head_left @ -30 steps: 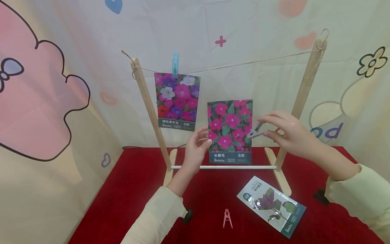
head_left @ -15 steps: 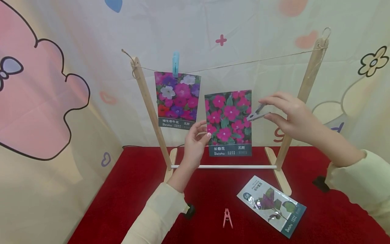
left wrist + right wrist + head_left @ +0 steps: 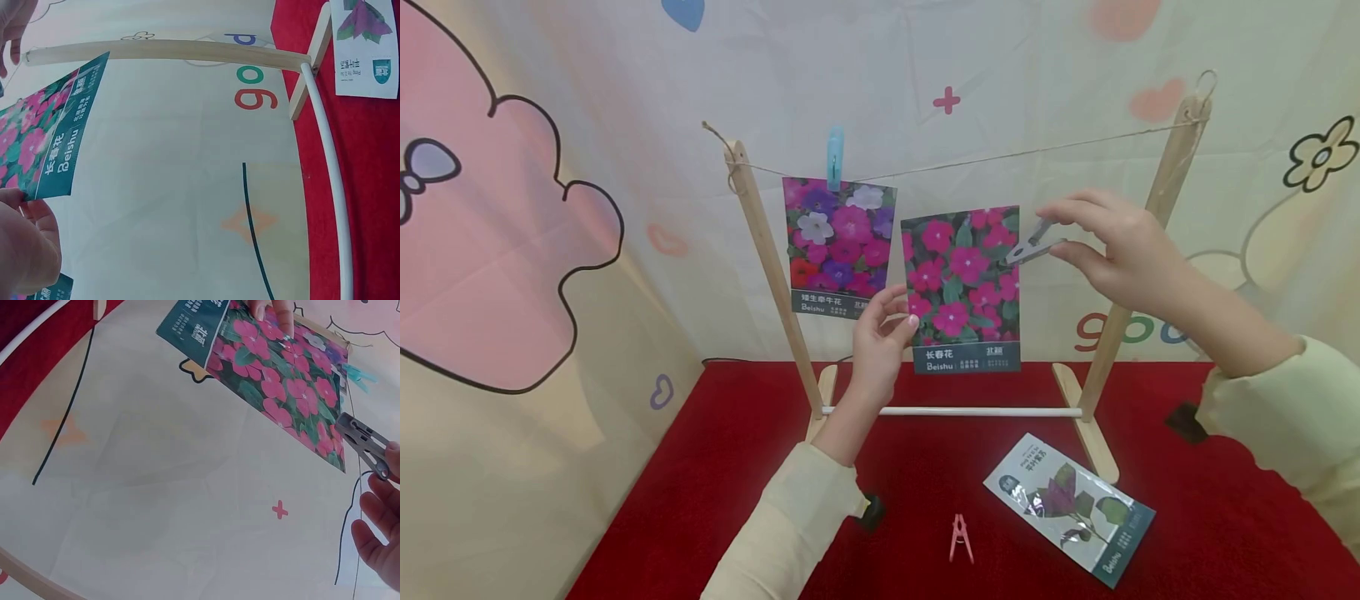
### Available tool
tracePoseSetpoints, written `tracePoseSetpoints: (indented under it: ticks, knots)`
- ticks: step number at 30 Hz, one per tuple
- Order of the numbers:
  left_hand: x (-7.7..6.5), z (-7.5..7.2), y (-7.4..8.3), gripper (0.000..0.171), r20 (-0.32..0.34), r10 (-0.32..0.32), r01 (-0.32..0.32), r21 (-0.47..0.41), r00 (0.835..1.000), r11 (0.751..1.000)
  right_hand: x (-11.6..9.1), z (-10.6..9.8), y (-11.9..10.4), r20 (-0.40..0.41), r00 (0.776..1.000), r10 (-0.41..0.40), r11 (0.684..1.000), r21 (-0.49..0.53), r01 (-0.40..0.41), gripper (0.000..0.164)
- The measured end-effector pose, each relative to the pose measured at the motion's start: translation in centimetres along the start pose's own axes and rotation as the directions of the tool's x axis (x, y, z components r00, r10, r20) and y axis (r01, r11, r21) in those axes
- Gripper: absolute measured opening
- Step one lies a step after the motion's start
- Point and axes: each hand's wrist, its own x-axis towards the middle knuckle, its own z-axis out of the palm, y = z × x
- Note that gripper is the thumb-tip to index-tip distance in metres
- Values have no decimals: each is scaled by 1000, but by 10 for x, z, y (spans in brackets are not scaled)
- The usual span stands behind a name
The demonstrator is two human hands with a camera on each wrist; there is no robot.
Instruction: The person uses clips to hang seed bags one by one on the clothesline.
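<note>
One pink-flowered packet (image 3: 962, 279), held lower than the string (image 3: 985, 161), its left edge pinched in my left hand (image 3: 880, 346); one grey clothespin (image 3: 1033, 244), pinched in my right hand (image 3: 1123, 250), tip by the packet's right edge, contact unclear; hands apart; one mixed-flower packet (image 3: 838, 242), hung from the string by a blue clothespin (image 3: 835, 158); one white packet (image 3: 1067, 508) and one pink clothespin (image 3: 959, 540), lying on red cloth (image 3: 925, 483)
</note>
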Motion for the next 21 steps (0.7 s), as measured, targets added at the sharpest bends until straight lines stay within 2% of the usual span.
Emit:
tracePoseSetpoints:
  ticks: [9,16,21]
  knots:
    - [5,4,3,38,-44,4,-3,19,999,1000,12,-4,1,1,1000,20,1000,-24,-20,37]
    - [9,8,4,36,-58,23,-23,10,998,1000,19,-5,1,-21,1000,-1,999,-33,1,34]
    - [11,10,7,36,-70,35,-34,12,997,999,27,-7,1,-30,999,30,998,-47,-31,33]
